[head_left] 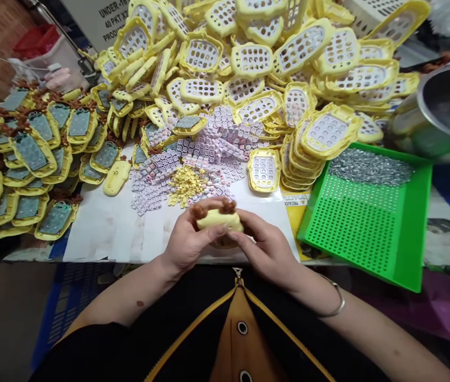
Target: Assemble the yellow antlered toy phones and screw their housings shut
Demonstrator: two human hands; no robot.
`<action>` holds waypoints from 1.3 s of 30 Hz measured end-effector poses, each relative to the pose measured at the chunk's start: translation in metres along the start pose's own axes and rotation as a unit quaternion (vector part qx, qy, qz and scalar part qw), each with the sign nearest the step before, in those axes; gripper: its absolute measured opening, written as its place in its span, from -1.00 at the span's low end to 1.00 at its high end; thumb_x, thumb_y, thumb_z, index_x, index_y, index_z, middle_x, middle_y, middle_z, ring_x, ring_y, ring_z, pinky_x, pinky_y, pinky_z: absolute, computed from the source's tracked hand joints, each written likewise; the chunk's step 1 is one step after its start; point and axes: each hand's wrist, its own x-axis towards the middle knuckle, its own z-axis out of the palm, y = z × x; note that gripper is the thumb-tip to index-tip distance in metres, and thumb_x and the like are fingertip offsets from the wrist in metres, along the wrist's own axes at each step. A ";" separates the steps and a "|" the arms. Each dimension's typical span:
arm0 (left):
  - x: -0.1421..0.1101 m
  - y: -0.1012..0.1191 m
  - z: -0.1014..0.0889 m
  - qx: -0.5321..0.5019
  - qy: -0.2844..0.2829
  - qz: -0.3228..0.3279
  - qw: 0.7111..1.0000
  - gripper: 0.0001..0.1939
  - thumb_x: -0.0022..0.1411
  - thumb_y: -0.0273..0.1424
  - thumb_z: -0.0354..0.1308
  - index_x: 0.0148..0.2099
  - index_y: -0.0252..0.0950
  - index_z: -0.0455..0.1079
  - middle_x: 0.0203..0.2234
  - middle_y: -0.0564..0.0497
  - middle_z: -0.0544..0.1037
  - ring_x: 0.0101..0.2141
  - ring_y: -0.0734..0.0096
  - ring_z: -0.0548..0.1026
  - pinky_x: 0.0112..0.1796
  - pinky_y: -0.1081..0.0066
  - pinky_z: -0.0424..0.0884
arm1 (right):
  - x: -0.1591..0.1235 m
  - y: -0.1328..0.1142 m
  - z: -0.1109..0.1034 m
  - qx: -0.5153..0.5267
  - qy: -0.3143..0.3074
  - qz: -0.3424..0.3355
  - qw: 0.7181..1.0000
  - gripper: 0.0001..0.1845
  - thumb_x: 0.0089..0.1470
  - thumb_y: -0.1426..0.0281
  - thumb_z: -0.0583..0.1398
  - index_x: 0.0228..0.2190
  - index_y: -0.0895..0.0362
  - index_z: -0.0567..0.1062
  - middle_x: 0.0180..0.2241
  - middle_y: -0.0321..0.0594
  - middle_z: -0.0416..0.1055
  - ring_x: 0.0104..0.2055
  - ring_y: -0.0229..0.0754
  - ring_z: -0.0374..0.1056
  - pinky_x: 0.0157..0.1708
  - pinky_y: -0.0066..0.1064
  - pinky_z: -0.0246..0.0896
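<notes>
My left hand [188, 239] and my right hand [265, 245] are both closed around one yellow plastic toy-phone shell [219, 219], held just above the table's near edge. The shell's back faces up and brown parts show at its top. Right behind my hands lie a small heap of yellow buttons [187, 185] and loose pink-white keypad mats [209, 148]. One yellow shell with keys fitted [264, 170] lies flat beyond my right hand.
A big pile of empty yellow shells [273, 58] fills the back. Shells with grey boards [29, 154] cover the left. A green perforated tray [362, 223] with small metal parts sits right, a steel bowl [448, 111] behind it. Another person's hand [57, 78] shows far left.
</notes>
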 end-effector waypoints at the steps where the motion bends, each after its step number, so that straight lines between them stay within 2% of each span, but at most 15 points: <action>1: -0.001 -0.002 -0.001 0.004 -0.003 0.021 1.000 -0.65 0.07 -0.22 0.39 -0.10 -0.25 0.55 -0.07 -0.12 0.60 -0.04 0.17 0.54 0.00 0.22 0.45 | -0.001 0.003 0.001 0.014 0.013 0.012 1.000 -0.65 0.24 0.37 0.15 0.05 0.09 0.39 -0.04 -0.09 0.55 -0.05 -0.14 0.51 -0.07 -0.32 0.47; 3: -0.003 -0.005 -0.001 0.041 -0.002 0.066 0.997 -0.71 0.16 -0.23 0.32 -0.11 -0.25 0.54 -0.10 -0.11 0.64 -0.10 0.19 0.59 -0.02 0.20 0.47 | -0.003 0.007 0.003 0.033 0.024 0.014 0.999 -0.67 0.23 0.34 0.17 0.02 0.07 0.40 -0.05 -0.10 0.55 -0.05 -0.12 0.52 -0.06 -0.29 0.46; 5: -0.006 -0.005 -0.001 0.115 0.007 0.124 0.986 -0.79 0.17 -0.28 0.30 -0.17 -0.26 0.55 -0.14 -0.10 0.66 -0.13 0.20 0.61 0.06 0.14 0.42 | -0.003 0.009 0.007 0.038 0.036 -0.002 0.999 -0.72 0.21 0.35 0.19 -0.02 0.06 0.43 -0.08 -0.11 0.56 -0.06 -0.10 0.52 -0.05 -0.28 0.46; 7: -0.007 -0.004 0.000 0.181 0.020 0.191 0.965 -0.84 0.17 -0.32 0.30 -0.20 -0.25 0.54 -0.20 -0.07 0.68 -0.18 0.23 0.63 0.19 0.05 0.27 | -0.004 0.008 0.012 0.034 0.066 -0.017 0.997 -0.76 0.20 0.38 0.19 -0.07 0.05 0.44 -0.15 -0.14 0.57 -0.12 -0.12 0.52 -0.10 -0.31 0.47; 9: -0.005 -0.002 0.001 0.221 0.027 0.230 0.948 -0.87 0.18 -0.35 0.29 -0.20 -0.23 0.53 -0.24 -0.03 0.68 -0.23 0.27 0.63 0.26 -0.03 0.12 | -0.004 0.009 0.017 0.033 0.092 -0.022 0.995 -0.78 0.20 0.38 0.19 -0.09 0.06 0.43 -0.20 -0.16 0.56 -0.18 -0.14 0.52 -0.15 -0.33 0.48; 12: -0.001 0.001 -0.002 0.249 0.014 0.221 0.943 -0.82 0.17 -0.34 0.30 -0.14 -0.19 0.53 -0.22 -0.02 0.67 -0.17 0.24 0.61 0.27 -0.05 0.09 | -0.005 0.015 0.024 0.060 0.110 -0.011 0.992 -0.78 0.21 0.32 0.19 -0.10 0.06 0.42 -0.26 -0.18 0.54 -0.23 -0.17 0.51 -0.21 -0.36 0.49; 16: 0.001 0.005 -0.007 0.257 -0.011 0.206 0.944 -0.66 0.22 -0.32 0.25 0.06 -0.19 0.49 0.01 -0.11 0.59 0.04 0.17 0.52 0.15 0.12 0.33 | -0.004 0.026 0.028 0.129 0.138 0.034 0.981 -0.69 0.20 0.18 0.19 -0.06 0.02 0.39 -0.16 -0.15 0.51 -0.10 -0.14 0.50 -0.09 -0.28 0.48; 20: -0.002 0.010 -0.001 0.309 0.007 0.241 0.920 -0.70 0.21 -0.37 0.25 0.01 -0.22 0.52 -0.03 -0.11 0.62 -0.04 0.21 0.58 0.02 0.22 0.46 | -0.003 0.027 0.032 0.197 0.119 0.032 0.973 -0.70 0.23 0.14 0.15 -0.03 -0.07 0.38 -0.08 -0.17 0.48 0.01 -0.13 0.46 0.02 -0.19 0.44; 25: 0.002 0.013 0.010 0.373 0.009 0.283 0.884 -0.66 0.19 -0.33 0.26 0.01 -0.33 0.51 -0.07 -0.22 0.62 -0.06 0.14 0.59 -0.02 0.22 0.49 | -0.001 0.029 0.042 0.211 0.193 0.038 0.958 -0.71 0.26 0.11 0.09 -0.01 -0.13 0.35 -0.01 -0.20 0.45 0.09 -0.17 0.41 0.08 -0.19 0.39; 29: 0.008 0.016 0.006 0.400 0.011 0.261 0.879 -0.67 0.26 -0.29 0.17 0.00 -0.36 0.49 -0.10 -0.22 0.63 -0.10 0.16 0.59 -0.07 0.24 0.49 | 0.004 0.034 0.034 0.184 0.152 0.074 0.968 -0.64 0.29 0.08 0.01 0.05 -0.12 0.31 0.01 -0.18 0.45 0.06 -0.20 0.43 0.01 -0.24 0.43; 32: 0.006 0.018 -0.001 0.430 -0.018 0.222 0.875 -0.71 0.28 -0.29 0.15 -0.01 -0.29 0.48 -0.15 -0.14 0.64 -0.17 0.21 0.60 -0.15 0.28 0.49 | 0.009 0.027 0.015 0.159 0.182 0.033 0.970 -0.53 0.18 0.03 0.16 0.07 -0.09 0.33 0.05 -0.12 0.40 0.04 -0.15 0.42 0.01 -0.20 0.41; 34: 0.003 0.018 -0.003 0.467 -0.062 0.196 0.860 -0.74 0.27 -0.30 0.13 -0.04 -0.26 0.48 -0.20 -0.10 0.65 -0.22 0.22 0.60 -0.21 0.29 0.48 | 0.011 0.018 0.004 0.109 0.165 0.019 0.980 -0.54 0.07 0.10 0.30 -0.02 -0.04 0.44 -0.07 -0.15 0.45 -0.09 -0.16 0.43 -0.09 -0.25 0.41; 36: 0.001 0.016 -0.005 0.495 -0.102 0.181 0.844 -0.75 0.28 -0.32 0.10 -0.06 -0.27 0.48 -0.23 -0.09 0.64 -0.25 0.23 0.60 -0.24 0.30 0.47 | 0.012 0.010 -0.001 0.065 0.120 0.038 0.990 -0.75 0.04 0.24 0.34 -0.22 0.02 0.55 -0.32 -0.26 0.45 -0.30 -0.23 0.37 -0.27 -0.35 0.35; 37: 0.000 0.015 -0.005 0.503 -0.111 0.176 0.839 -0.75 0.28 -0.32 0.10 -0.05 -0.27 0.47 -0.22 -0.09 0.64 -0.25 0.23 0.59 -0.25 0.30 0.46 | 0.012 0.007 -0.001 0.056 0.109 0.054 0.991 -0.86 0.04 0.29 0.34 -0.32 0.05 0.56 -0.43 -0.31 0.41 -0.38 -0.27 0.32 -0.35 -0.38 0.30; 39: -0.002 0.011 -0.006 0.514 -0.103 0.172 0.834 -0.74 0.27 -0.31 0.12 -0.03 -0.27 0.46 -0.21 -0.08 0.64 -0.25 0.24 0.59 -0.26 0.32 0.45 | 0.010 0.006 0.003 0.059 0.132 0.075 0.987 -0.90 0.04 0.31 0.32 -0.42 0.07 0.53 -0.52 -0.36 0.34 -0.45 -0.29 0.25 -0.42 -0.40 0.25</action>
